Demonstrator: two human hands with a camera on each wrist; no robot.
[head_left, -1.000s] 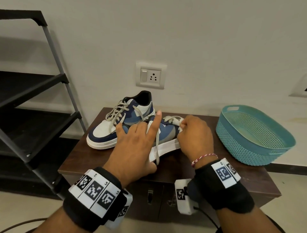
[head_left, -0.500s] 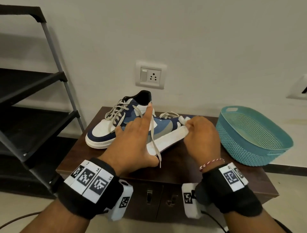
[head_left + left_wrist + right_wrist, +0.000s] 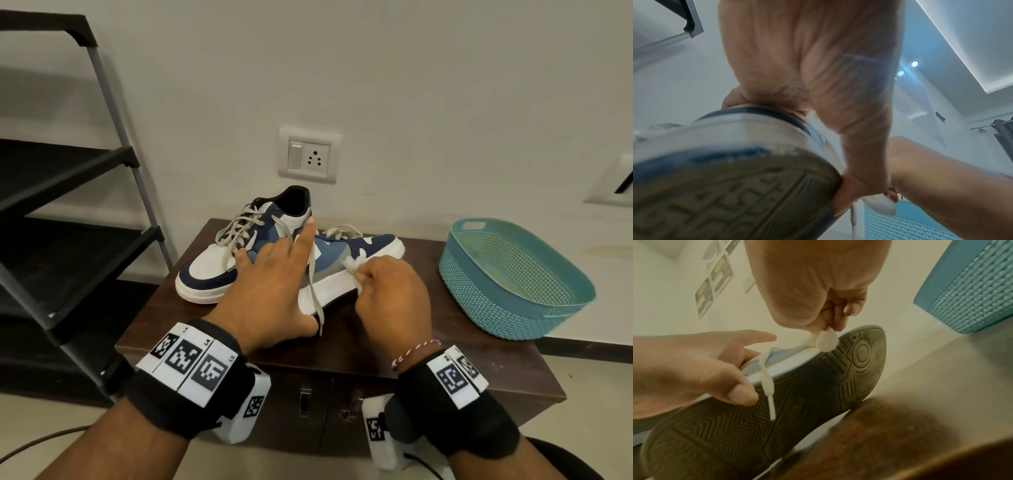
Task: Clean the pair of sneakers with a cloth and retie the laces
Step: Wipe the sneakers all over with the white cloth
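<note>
Two blue, grey and white sneakers are on the brown cabinet point(image 3: 445, 359). The far sneaker point(image 3: 219, 270) stands upright with loose laces. My left hand point(image 3: 274, 287) grips the heel end of the near sneaker point(image 3: 373, 245) and tilts it up, thumb under the sole point(image 3: 807, 402), index finger straight. A loose lace point(image 3: 313, 287) hangs over that thumb. My right hand point(image 3: 387, 294) pinches a small white cloth point(image 3: 350, 265) against the white midsole point(image 3: 329, 287). The cloth point(image 3: 827, 341) touches the sole's edge in the right wrist view, and the cloth point(image 3: 879, 206) shows beside the heel in the left wrist view.
A teal plastic basket point(image 3: 513, 274) stands on the cabinet's right side, close to my right hand. A black shoe rack point(image 3: 68, 205) is on the left. A wall socket point(image 3: 308, 156) sits behind the sneakers. The cabinet's front edge is just below my wrists.
My right hand has slid the cloth back along the midsole from the toe end toward the middle. The near sneaker's toe now shows. My left hand keeps its hold.
</note>
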